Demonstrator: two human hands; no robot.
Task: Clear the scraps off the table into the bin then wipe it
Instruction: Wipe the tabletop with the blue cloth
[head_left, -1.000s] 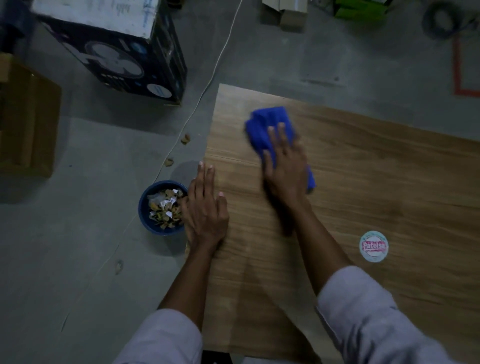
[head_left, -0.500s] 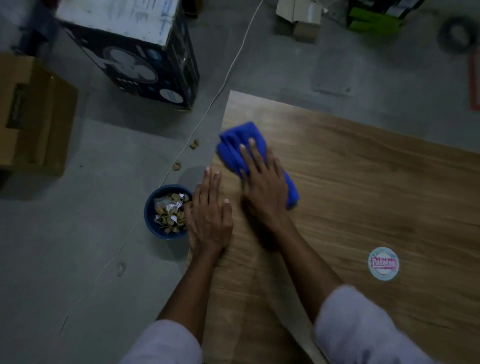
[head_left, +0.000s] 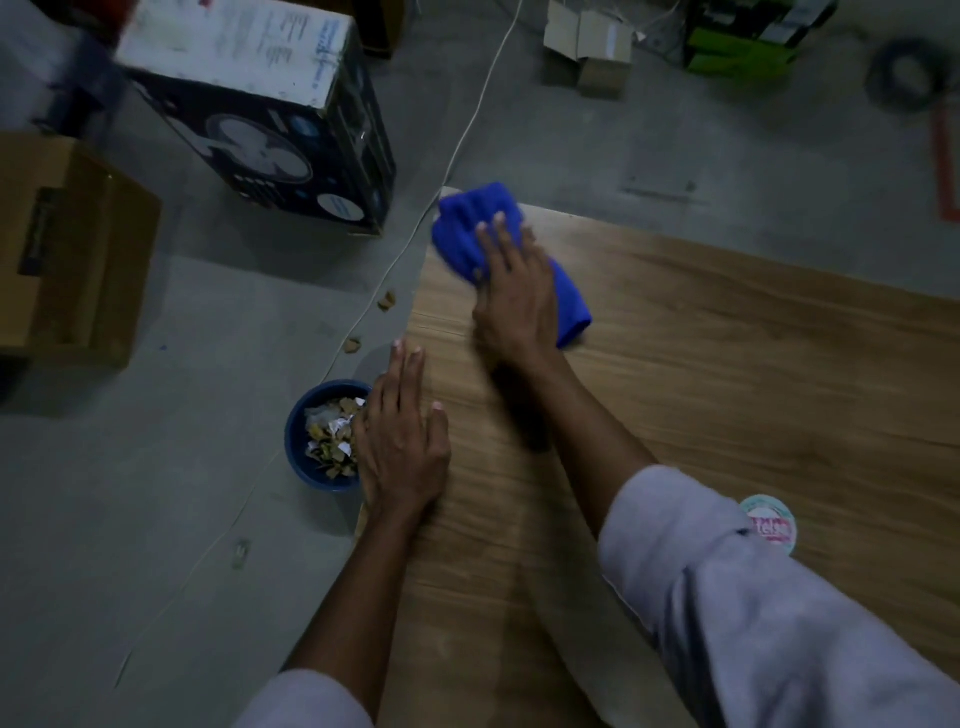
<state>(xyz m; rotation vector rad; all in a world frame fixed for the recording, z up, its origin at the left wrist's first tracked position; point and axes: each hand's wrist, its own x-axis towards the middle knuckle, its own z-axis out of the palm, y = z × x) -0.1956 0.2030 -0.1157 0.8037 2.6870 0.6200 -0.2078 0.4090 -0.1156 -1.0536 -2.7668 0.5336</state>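
A folded blue cloth (head_left: 483, 228) lies at the far left corner of the wooden table (head_left: 727, 364). My right hand (head_left: 514, 296) presses flat on the cloth with straight fingers. At the table's left edge my left hand (head_left: 402, 441) rests palm down, fingers straight. On the floor just left of that hand stands a blue round bin (head_left: 317, 436) holding paper and cardboard scraps (head_left: 332, 436). A few small scraps (head_left: 387, 301) lie on the floor beside the table's left edge.
A round sticker (head_left: 771, 525) sits on the table, partly hidden by my right sleeve. A dark fan box (head_left: 270, 119) and a brown cardboard box (head_left: 67, 249) stand on the floor at left. A white cable (head_left: 457, 140) runs across the floor.
My right hand has pushed the blue cloth left and away, up to the table's far left corner. My left hand has stayed at the left edge.
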